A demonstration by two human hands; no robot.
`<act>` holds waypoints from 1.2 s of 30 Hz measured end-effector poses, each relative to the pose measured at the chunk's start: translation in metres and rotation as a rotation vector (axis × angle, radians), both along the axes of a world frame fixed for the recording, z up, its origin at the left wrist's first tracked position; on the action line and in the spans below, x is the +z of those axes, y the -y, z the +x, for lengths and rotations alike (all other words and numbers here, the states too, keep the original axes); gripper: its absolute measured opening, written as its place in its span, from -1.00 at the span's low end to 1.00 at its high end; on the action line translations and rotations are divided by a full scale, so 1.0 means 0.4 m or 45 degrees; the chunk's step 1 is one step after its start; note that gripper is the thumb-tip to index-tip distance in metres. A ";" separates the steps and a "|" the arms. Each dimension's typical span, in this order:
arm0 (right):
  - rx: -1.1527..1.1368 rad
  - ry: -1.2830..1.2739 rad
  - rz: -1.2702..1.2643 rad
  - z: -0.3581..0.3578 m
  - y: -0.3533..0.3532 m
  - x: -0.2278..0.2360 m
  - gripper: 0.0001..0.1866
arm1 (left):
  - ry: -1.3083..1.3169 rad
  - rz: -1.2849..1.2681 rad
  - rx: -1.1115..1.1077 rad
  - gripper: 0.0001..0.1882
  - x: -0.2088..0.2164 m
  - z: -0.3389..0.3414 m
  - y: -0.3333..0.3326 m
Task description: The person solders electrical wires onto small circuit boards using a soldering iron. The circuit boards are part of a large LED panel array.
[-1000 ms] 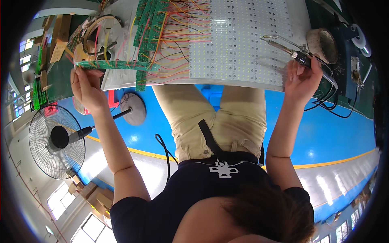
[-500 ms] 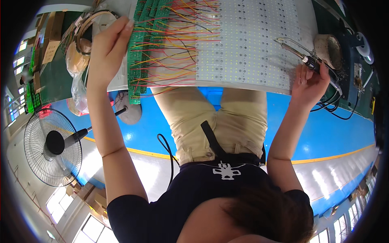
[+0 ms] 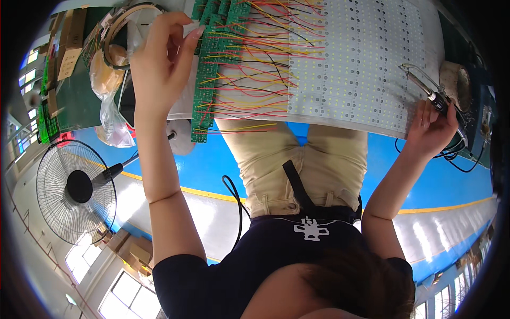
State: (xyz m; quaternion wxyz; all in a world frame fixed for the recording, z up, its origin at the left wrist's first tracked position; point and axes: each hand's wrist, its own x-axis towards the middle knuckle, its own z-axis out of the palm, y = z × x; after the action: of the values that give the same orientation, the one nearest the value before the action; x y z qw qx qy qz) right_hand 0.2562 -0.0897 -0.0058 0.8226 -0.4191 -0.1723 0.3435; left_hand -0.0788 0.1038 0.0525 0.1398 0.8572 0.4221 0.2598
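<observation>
A long white LED panel (image 3: 361,64) lies across the bench in front of me. At its left end lie green circuit boards (image 3: 208,74), joined to it by red, yellow and black wires (image 3: 255,74). My left hand (image 3: 159,64) hovers at the left edge of those boards with fingers apart and nothing in it, one fingertip close to the boards. My right hand (image 3: 431,130) is at the panel's right end, closed around the dark handle of a soldering iron (image 3: 436,100) whose metal tip points over the panel.
A clear plastic bag (image 3: 109,114) and a ring-shaped roll (image 3: 119,24) sit left of the boards on the green bench (image 3: 74,101), with cardboard boxes (image 3: 66,48) beyond. A standing fan (image 3: 74,186) is on the floor at left. Black cables (image 3: 462,159) hang at right.
My left hand has left the bench's left side, where it held a green strip, and moved right over the circuit boards, now open. The right hand has stayed on the iron.
</observation>
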 end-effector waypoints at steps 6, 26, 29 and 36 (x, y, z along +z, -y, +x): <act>0.057 -0.062 0.050 0.000 0.001 0.003 -0.79 | -0.133 0.213 -0.415 -0.87 0.026 0.044 -0.008; 0.105 -0.029 0.119 0.003 0.001 -0.003 -0.74 | -0.536 0.205 -0.529 -0.88 0.062 0.095 -0.015; 0.126 -0.042 0.157 0.008 0.002 -0.009 -0.74 | -0.546 0.167 -0.567 -0.87 0.066 0.108 -0.012; 0.060 -0.093 0.122 0.004 0.004 0.000 -0.78 | -0.276 0.260 -0.613 -0.85 0.029 0.079 -0.053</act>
State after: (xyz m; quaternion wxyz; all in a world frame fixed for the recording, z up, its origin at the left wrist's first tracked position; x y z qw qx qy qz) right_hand 0.2578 -0.0915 -0.0056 0.8390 -0.3623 -0.1682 0.3694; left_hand -0.0471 0.1249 0.0639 0.0646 0.9652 0.1905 0.1671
